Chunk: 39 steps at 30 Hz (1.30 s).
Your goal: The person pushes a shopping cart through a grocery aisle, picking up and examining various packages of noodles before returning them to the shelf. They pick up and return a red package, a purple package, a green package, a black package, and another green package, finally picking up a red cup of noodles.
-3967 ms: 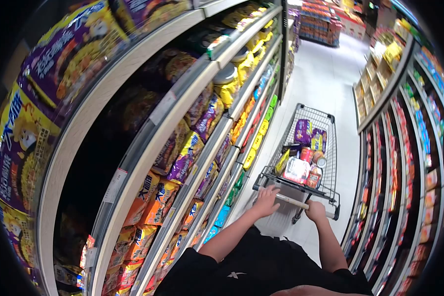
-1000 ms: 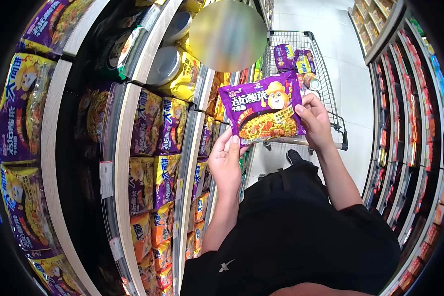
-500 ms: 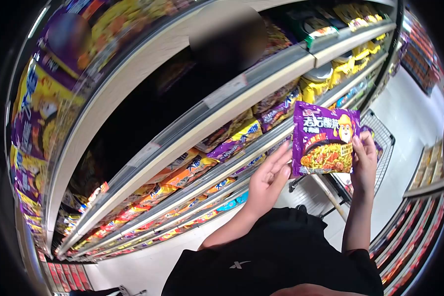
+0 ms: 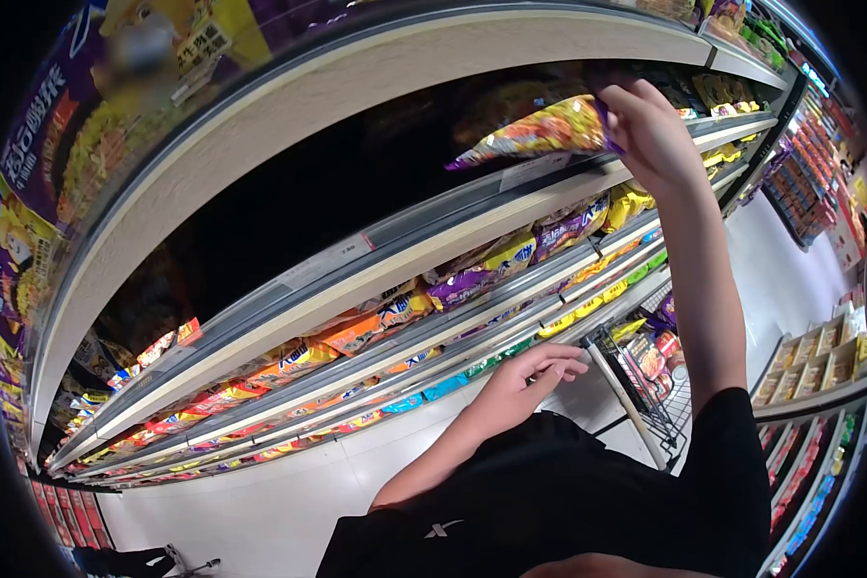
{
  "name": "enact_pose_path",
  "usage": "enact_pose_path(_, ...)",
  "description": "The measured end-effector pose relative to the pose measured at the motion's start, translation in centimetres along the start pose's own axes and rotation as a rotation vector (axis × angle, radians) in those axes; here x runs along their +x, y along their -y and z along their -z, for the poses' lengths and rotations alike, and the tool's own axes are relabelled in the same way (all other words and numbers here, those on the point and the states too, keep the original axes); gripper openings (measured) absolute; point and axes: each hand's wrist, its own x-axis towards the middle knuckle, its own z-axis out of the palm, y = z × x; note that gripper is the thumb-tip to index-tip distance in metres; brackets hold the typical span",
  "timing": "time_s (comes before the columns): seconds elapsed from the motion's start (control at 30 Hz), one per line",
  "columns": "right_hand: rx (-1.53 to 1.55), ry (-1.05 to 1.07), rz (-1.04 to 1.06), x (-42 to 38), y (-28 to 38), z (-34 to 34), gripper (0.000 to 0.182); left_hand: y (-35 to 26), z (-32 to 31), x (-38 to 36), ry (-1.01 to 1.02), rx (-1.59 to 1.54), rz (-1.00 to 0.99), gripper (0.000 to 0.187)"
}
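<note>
My right hand (image 4: 653, 135) grips the end of a purple and yellow instant noodle packet (image 4: 539, 133) at the front of a dark shelf bay. The packet is tilted nearly flat, its far corner pointing left above the shelf's front edge (image 4: 453, 222). Down by my waist, my left hand (image 4: 528, 380) holds nothing; its fingers are extended and slightly apart. More noodle packets (image 4: 482, 275), purple and yellow, lie on the shelf below.
A wire shopping cart (image 4: 682, 409) with several packages in it stands below my right arm. Large noodle packs (image 4: 29, 183) line the upper left shelf. Another person's legs (image 4: 130, 561) show at the lower left. More display racks (image 4: 809, 366) stand on the right.
My right hand has carried the noodle packet up and left from in front of me to the shelf bay, tipping it over. My left hand has dropped lower, away from the packet.
</note>
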Motion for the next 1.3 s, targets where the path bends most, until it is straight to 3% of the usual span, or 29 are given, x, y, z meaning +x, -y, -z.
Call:
enact_pose_path(0.17,-0.116,-0.058,-0.056,0.6,1.2,-7.0,0.019,1.3,1.6,-0.6,0.108,0.145,0.094,0.033)
enact_pose_path(0.4,-0.892,0.194,0.508,3.5,-1.5,-5.4,0.035,3.7,3.3,-0.9,0.266,0.373,0.117,0.034)
enact_pose_path(0.47,-0.75,0.042,0.384,1.4,-1.0,-6.0,0.028,4.3,3.2,-0.6,0.327,0.372,0.149,0.035)
enact_pose_path(0.6,-1.004,-0.185,0.809,-1.5,-2.5,-3.4,0.03,6.4,3.1,0.7,0.43,0.37,0.248,0.037)
enact_pose_path(0.63,-0.919,-0.151,0.777,-3.2,-2.2,-3.0,0.017,7.2,3.1,1.1,0.451,0.396,0.251,0.038)
enact_pose_path(0.67,-0.859,-0.199,0.956,-4.2,-3.3,-1.7,0.022,8.2,3.1,1.5,0.468,0.421,0.251,0.039)
enact_pose_path(0.73,-0.969,-0.219,0.903,-9.5,-5.0,1.2,0.018,10.3,3.2,2.6,0.545,0.465,0.244,0.041)
enact_pose_path(0.8,-1.188,-0.238,0.72,-14.6,-8.6,5.7,0.023,12.2,3.1,4.0,0.575,0.567,0.172,0.043)
enact_pose_path(0.93,-1.42,-0.335,0.144,-26.9,-18.1,17.5,0.013,16.2,1.9,7.8,0.64,0.787,-0.013,0.044)
enact_pose_path(1.0,-1.494,-0.398,-0.346,-36.1,-23.9,24.4,0.01,18.9,0.6,10.6,0.633,0.84,-0.059,0.044)
enact_pose_path(1.03,-1.478,-0.407,-0.444,-40.4,-25.4,26.6,0.01,19.8,-0.6,12.1,0.61,0.888,-0.096,0.043)
enact_pose_path(1.13,-1.495,-0.408,-0.703,-51.8,-29.7,29.1,0.023,24.1,-3.3,16.1,0.573,0.944,-0.052,0.034)
enact_pose_path(1.2,-1.411,-0.519,-0.95,-55.4,-31.1,27.8,0.036,28.4,-4.7,18.3,0.573,0.989,-0.064,0.028)
enact_pose_path(1.27,-1.412,-0.622,-0.815,-55.9,-31.4,27.3,0.046,32.7,-5.6,19.6,0.511,1.007,-0.078,0.025)
enact_pose_path(1.3,-1.392,-0.613,-0.864,-55.5,-31.1,27.3,0.047,33.6,-6.6,19.4,0.447,1.17,-0.049,0.024)
